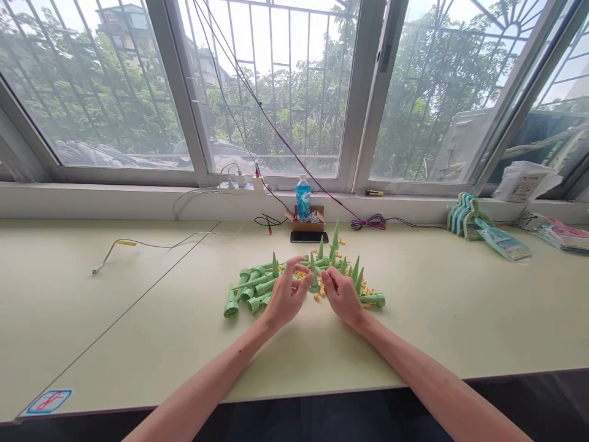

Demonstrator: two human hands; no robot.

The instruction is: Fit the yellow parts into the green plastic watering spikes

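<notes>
Between my two hands stands a green pointed cone, its tip up. My left hand is at its left side with thumb and fingers curved toward it; the fingertips are near or on the cone. My right hand is closed at the cone's right side, thumb against the fingers; what it pinches is too small to make out. Around and behind the hands lies a pile of green tubes with ribbed caps, more upright green cones and small yellow pieces.
Behind the pile are a black phone, a small cardboard box and a blue bottle. Cables run along the window side. Green hangers and packaged items lie at the right, a white cable at the left.
</notes>
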